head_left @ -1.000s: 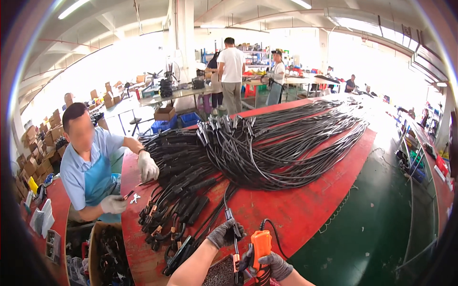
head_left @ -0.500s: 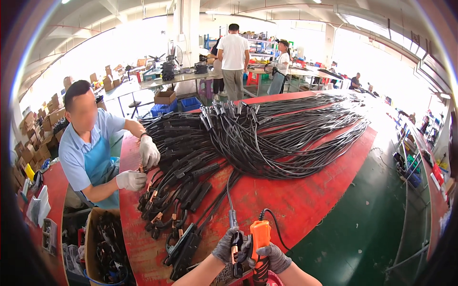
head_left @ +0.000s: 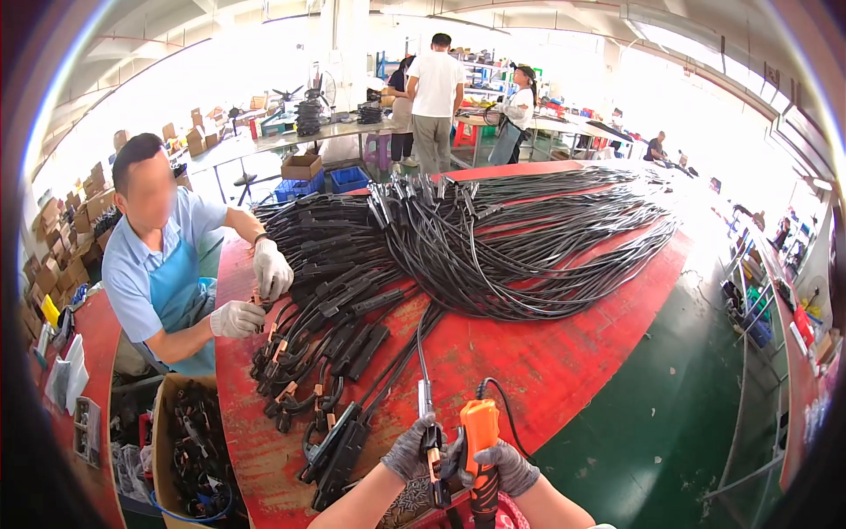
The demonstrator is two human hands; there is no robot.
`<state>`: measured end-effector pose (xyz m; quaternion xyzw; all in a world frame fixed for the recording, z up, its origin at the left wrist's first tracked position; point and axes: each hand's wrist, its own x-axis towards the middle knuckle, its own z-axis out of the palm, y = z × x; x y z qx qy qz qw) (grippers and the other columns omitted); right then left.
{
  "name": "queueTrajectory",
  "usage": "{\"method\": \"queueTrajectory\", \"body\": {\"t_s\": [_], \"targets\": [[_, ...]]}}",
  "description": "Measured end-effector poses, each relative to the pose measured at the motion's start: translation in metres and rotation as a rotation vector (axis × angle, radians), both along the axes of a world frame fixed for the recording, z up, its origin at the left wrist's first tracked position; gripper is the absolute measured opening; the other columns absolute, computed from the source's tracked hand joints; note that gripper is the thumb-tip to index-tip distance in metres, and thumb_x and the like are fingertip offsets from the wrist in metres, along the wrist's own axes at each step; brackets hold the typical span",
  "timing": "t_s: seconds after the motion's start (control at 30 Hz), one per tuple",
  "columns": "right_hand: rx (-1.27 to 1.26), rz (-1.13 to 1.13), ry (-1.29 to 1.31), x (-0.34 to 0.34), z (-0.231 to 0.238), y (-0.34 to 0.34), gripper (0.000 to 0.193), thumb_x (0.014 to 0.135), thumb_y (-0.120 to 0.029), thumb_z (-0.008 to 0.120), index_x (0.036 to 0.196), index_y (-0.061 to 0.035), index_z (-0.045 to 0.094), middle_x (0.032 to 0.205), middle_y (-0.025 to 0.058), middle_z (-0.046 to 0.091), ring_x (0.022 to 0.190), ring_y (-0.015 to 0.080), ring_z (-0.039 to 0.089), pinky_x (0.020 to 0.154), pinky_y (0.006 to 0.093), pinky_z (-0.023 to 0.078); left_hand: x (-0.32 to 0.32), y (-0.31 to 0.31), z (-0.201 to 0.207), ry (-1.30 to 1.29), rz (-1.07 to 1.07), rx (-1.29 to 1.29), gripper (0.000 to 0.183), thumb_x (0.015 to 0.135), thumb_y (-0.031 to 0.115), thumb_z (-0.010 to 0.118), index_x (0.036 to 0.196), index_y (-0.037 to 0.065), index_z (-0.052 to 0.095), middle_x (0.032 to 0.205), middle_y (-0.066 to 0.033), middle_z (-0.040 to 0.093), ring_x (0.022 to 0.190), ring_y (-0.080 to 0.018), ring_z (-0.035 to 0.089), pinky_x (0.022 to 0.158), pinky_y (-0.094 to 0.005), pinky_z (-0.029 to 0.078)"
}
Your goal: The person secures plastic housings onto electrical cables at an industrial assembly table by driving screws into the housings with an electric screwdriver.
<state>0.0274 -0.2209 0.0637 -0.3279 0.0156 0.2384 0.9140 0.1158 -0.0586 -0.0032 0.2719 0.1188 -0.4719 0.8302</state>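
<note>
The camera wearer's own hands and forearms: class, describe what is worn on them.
The left hand and right hand wear matching dark-grey, close-fitting fabric gloves ending around the wrists. The visible forearms have no sleeves; no clear markings show.

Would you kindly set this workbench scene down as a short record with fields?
Left hand: grey-gloved, gripping a black clamp with copper-coloured metal
Right hand: grey-gloved, gripping an orange-and-black handheld tool, upright beside the clamp
Work surface: red table, worn in places
On the table: a large spread of black cables
Co-worker: at the table's left edge, white-gloved hands close together
Lower left: cardboard box of dark parts
Background: people standing farther back
</note>
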Motion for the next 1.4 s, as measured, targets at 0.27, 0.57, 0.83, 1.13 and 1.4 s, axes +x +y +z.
{"method": "queueTrajectory", "body": {"t_s": [0.27, 0.57, 0.83, 1.13, 1.4], "targets": [[0.079, -0.062, 0.111, -0.004, -0.016, -0.003, 0.042, 0.066, -0.018, 0.066, 0.102, -0.0019, 0.049, 0.094, 0.0160, 0.056, 0.063, 0.0229, 0.058, 0.057, 0.0346, 0.049, -0.041, 0.008, 0.012, 0.105, -0.137, -0.194, 0.042, 0.080, 0.041, 0.055, 0.099, 0.005, 0.056, 0.080, -0.0091, 0.063, 0.069, -0.0202, 0.062, 0.058, -0.0283, 0.051], [-0.050, -0.140, 0.152, -0.001, -0.001, -0.005, 0.044, 0.070, -0.022, 0.066, 0.105, -0.0038, 0.047, 0.092, 0.0165, 0.056, 0.067, 0.0223, 0.059, 0.057, 0.0335, 0.051, -0.067, 0.035, 0.026, 0.153, 0.119, -0.456, 0.050, 0.080, 0.043, 0.053, 0.112, 0.005, 0.050, 0.102, -0.0155, 0.056, 0.090, -0.0255, 0.055, 0.079, -0.0379, 0.044], [-0.009, -0.601, -0.093, -0.018, 0.017, -0.006, 0.038, 0.069, -0.017, 0.063, 0.100, -0.0046, 0.045, 0.100, 0.0210, 0.054, 0.067, 0.0265, 0.059, 0.058, 0.0395, 0.051, -0.091, 0.040, 0.044, 0.283, 0.361, -0.460, 0.048, 0.078, 0.050, 0.052, 0.106, 0.011, 0.056, 0.117, -0.0158, 0.049, 0.098, -0.0331, 0.052, 0.085, -0.0477, 0.041], [-0.131, -0.835, -0.455, -0.033, 0.032, 0.015, 0.049, 0.072, -0.017, 0.068, 0.111, -0.0102, 0.040, 0.100, 0.0169, 0.055, 0.069, 0.0250, 0.059, 0.062, 0.0380, 0.051, -0.093, 0.067, 0.022, 0.469, 0.295, -0.595, 0.034, 0.080, 0.034, 0.061, 0.088, 0.003, 0.050, 0.075, -0.0008, 0.050, 0.053, -0.0060, 0.047, 0.045, -0.0171, 0.041], [-0.386, -0.960, -0.585, -0.028, 0.026, 0.014, 0.044, 0.073, -0.022, 0.062, 0.111, -0.0078, 0.044, 0.092, 0.0120, 0.056, 0.067, 0.0207, 0.056, 0.060, 0.0319, 0.048, -0.081, 0.066, 0.035, 0.160, 0.331, -0.101, 0.026, 0.083, 0.031, 0.058, 0.099, 0.014, 0.047, 0.072, -0.0057, 0.057, 0.046, -0.0095, 0.052, 0.035, -0.0188, 0.038]]}}
